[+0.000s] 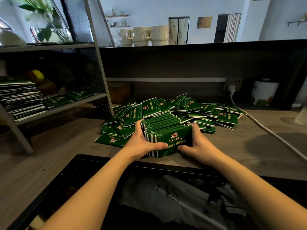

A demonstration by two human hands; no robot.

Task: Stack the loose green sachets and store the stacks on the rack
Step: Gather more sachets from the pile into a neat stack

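both hands, left hand [142, 145] and right hand [197, 144], clasped a stack of sachets [166, 130] near the surface's [249, 153] front edge, before the loose pile [207, 112].

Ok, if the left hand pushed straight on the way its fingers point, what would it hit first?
The left hand grips the stack of sachets, fingers pointing away from the person. Going straight on, it would probably first meet the loose pile of sachets right behind, though depth is hard to judge.
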